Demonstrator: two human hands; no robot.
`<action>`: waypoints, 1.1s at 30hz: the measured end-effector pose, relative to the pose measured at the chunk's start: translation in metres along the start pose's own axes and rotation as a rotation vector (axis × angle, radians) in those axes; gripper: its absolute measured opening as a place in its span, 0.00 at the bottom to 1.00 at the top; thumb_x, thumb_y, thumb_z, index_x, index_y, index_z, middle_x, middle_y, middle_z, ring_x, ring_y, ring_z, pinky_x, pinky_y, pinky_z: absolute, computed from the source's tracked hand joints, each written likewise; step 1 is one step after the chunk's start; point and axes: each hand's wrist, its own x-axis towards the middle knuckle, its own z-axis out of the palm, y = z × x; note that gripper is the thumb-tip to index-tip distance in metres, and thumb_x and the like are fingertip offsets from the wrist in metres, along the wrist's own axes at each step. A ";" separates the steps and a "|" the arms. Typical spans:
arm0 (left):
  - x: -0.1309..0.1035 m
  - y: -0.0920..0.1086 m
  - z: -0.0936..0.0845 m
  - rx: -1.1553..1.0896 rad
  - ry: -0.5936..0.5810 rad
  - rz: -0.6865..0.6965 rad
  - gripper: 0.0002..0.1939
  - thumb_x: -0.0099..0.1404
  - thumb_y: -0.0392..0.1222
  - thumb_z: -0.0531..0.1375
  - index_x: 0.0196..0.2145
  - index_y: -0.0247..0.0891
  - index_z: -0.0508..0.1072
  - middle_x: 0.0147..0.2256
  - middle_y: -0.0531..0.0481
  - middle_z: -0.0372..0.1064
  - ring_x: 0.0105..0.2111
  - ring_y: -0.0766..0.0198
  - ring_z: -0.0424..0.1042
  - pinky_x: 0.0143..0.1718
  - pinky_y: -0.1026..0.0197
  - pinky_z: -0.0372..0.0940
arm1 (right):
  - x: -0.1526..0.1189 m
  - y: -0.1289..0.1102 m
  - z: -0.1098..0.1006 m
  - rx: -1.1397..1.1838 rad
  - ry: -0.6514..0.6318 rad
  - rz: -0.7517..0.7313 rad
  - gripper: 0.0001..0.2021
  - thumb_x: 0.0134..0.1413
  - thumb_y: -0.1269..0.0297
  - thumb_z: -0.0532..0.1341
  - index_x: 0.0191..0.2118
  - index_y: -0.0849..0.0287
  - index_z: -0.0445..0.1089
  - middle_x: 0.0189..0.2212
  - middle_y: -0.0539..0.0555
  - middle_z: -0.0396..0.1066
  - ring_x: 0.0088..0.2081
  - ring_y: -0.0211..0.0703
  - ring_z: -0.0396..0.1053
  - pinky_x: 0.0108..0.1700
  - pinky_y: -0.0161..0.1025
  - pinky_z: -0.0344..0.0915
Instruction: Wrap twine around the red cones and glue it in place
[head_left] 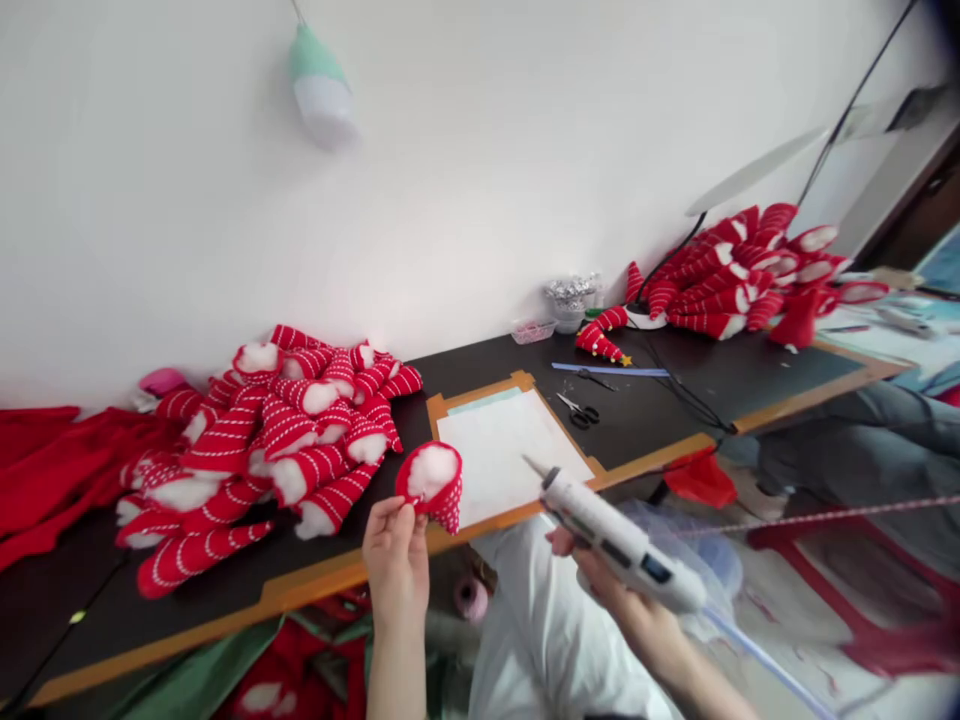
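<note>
Between the thumb and fingers of my left hand point(397, 545) is the rim of a small red knitted hat point(450, 492) with white dots. White stuffing point(433, 470) fills its opening, which faces up toward me. My right hand point(600, 575) is wrapped round a white glue gun point(600, 520). The gun's nozzle points up and left toward the hat, with a gap between them. A clear glue stick point(757, 655) sticks out of its back end. Beneath both, a white sheet point(499, 450) lies on the dark table point(480, 355).
Many stuffed red striped hats lie heaped at left point(292, 430) and far right point(735, 265). Black-handled scissors point(581, 412), a blue strip point(609, 370) and a decorated hat point(600, 335) lie beyond the sheet. A person's grey-clad leg point(840, 450) shows at right, near a red stool point(847, 600).
</note>
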 end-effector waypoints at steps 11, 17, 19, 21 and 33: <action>-0.015 0.009 -0.054 0.091 0.067 0.103 0.21 0.45 0.48 0.76 0.32 0.38 0.73 0.28 0.54 0.70 0.27 0.69 0.69 0.31 0.65 0.66 | -0.059 0.002 -0.033 0.125 0.298 -0.018 0.13 0.65 0.53 0.58 0.36 0.55 0.72 0.35 0.57 0.75 0.47 0.57 0.74 0.54 0.52 0.70; -0.025 0.019 -0.087 0.125 0.117 0.167 0.19 0.48 0.46 0.74 0.33 0.38 0.72 0.28 0.55 0.69 0.27 0.70 0.70 0.33 0.66 0.67 | -0.082 -0.007 -0.028 0.086 0.246 -0.017 0.15 0.65 0.51 0.56 0.34 0.55 0.73 0.35 0.59 0.75 0.46 0.59 0.73 0.52 0.53 0.72; -0.028 0.021 -0.095 0.114 0.131 0.181 0.19 0.47 0.45 0.74 0.33 0.37 0.72 0.29 0.55 0.69 0.28 0.70 0.70 0.33 0.66 0.67 | -0.092 -0.012 -0.027 0.084 0.254 -0.022 0.14 0.65 0.52 0.57 0.34 0.55 0.73 0.34 0.58 0.74 0.45 0.58 0.73 0.51 0.53 0.72; -0.032 0.022 -0.102 0.095 0.153 0.184 0.19 0.46 0.45 0.75 0.32 0.37 0.73 0.29 0.55 0.69 0.29 0.70 0.70 0.33 0.67 0.67 | -0.104 -0.015 -0.030 0.092 0.282 -0.032 0.14 0.64 0.52 0.58 0.33 0.54 0.72 0.32 0.57 0.72 0.42 0.56 0.72 0.51 0.54 0.72; -0.038 0.022 -0.110 0.123 0.123 0.195 0.15 0.50 0.44 0.73 0.31 0.40 0.73 0.29 0.54 0.68 0.28 0.66 0.69 0.31 0.63 0.67 | -0.152 0.005 -0.051 0.234 0.466 -0.178 0.15 0.64 0.47 0.56 0.35 0.52 0.71 0.26 0.56 0.67 0.34 0.56 0.71 0.45 0.56 0.73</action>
